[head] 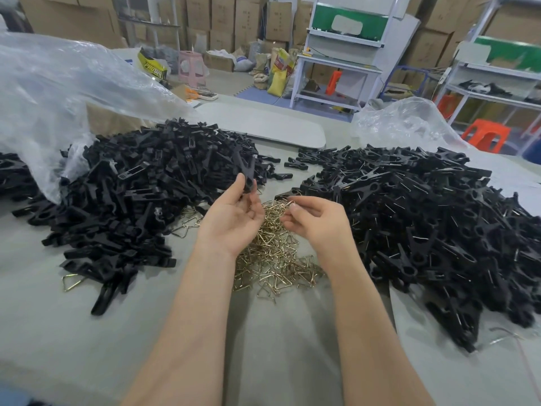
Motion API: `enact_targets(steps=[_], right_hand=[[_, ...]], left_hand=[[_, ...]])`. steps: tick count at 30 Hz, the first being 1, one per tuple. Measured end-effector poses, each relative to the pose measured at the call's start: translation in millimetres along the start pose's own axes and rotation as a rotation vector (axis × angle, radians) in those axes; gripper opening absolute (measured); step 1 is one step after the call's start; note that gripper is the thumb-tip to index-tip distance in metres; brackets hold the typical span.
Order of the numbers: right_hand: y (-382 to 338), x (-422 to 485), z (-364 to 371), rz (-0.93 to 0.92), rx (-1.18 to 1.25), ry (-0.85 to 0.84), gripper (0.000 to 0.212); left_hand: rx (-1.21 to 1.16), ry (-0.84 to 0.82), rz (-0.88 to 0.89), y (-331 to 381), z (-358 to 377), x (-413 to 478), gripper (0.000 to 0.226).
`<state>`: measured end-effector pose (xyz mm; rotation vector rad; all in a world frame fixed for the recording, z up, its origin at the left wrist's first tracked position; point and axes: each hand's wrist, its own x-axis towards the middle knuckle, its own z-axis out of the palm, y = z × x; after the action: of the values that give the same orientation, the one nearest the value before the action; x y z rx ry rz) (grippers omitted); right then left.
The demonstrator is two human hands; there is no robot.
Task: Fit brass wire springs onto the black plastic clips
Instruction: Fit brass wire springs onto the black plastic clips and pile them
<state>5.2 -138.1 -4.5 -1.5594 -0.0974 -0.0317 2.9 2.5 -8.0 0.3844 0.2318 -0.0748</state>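
A: It was a storeroom: cardboard boxes (222, 19) stacked along the back wall, and a grey table (87, 332) in front of the person. What lay on it?

B: Toward the left edge, a heap of black clips (140, 200) spilling from a clear plastic bag (58, 92). Toward the right edge, a second heap of clips (433, 230) with wire showing on many of them. Between the two, nearer the front edge, lay a loose pile of brass springs (272, 259).

A: And the hands?

B: Both were raised over the far end of the spring pile, close together but apart. The left hand (234, 218) was turned palm up, its thumb and fingertips pinching the lower end of one black clip (247, 174), which stood upright with its forked end up.

A: The right?

B: The right hand (313, 221) had its fingers curled inward, thumb and forefinger pressed together on a single brass spring (288, 203), held just beside the left hand's fingers. The spring was not on the clip.
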Motion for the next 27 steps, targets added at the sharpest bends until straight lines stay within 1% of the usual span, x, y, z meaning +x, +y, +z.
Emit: enact_targets(steps=[2, 3, 4, 6, 7, 9, 11, 14, 18, 20, 23, 27], right_hand=[[-1.5, -0.4, -2.8, 0.012, 0.046, 0.018, 0.015], [-2.8, -0.2, -4.6, 0.010, 0.061, 0.045, 0.013], [-4.3, 0.2, -6.6, 0.006, 0.071, 0.081, 0.010], [-7.5, 1.4, -12.3, -0.006, 0.086, 0.155, 0.006], [-9.2, 2.0, -15.6, -0.011, 0.099, 0.186, 0.007], [-12.6, 3.2, -21.3, -0.017, 0.147, 0.227, 0.009], [-14.6, 3.8, -24.6, -0.013, 0.184, 0.237, 0.007], [-14.3, 3.7, -26.3, -0.027, 0.102, 0.215, 0.003], [-10.8, 3.3, -27.2, -0.094, -0.220, 0.184, 0.013], [-9.8, 2.9, -26.8, -0.111, -0.311, 0.184, 0.016], [-8.7, 2.4, -26.3, -0.131, -0.382, 0.174, 0.018], [-7.7, 4.8, -28.4, -0.125, -0.399, 0.180, 0.021]], left_hand=[[0.152, 0.020, 0.035, -2.9, 0.6, 1.7, 0.010], [0.253, 0.038, 0.088, -4.8, 1.4, 2.9, 0.010], [0.419, 0.065, 0.174, -6.8, 1.8, 3.6, 0.011], [0.921, 0.123, 0.410, -13.0, 2.2, 3.6, 0.015], [1.140, 0.119, 0.531, -16.6, 3.0, 2.8, 0.014], [1.434, 0.074, 0.682, -23.6, 4.1, 1.1, 0.017], [1.606, 0.036, 0.773, -28.7, 1.3, 3.3, 0.017], [1.730, 0.011, 0.864, -29.8, -2.8, 6.7, 0.021], [1.809, -0.014, 0.929, -29.5, -3.3, 6.3, 0.024], [1.840, -0.044, 0.945, -29.6, -3.1, 5.6, 0.024], [1.867, -0.086, 0.956, -29.3, -2.9, 4.9, 0.024], [1.881, -0.138, 0.960, -27.8, -3.9, 6.5, 0.025]])
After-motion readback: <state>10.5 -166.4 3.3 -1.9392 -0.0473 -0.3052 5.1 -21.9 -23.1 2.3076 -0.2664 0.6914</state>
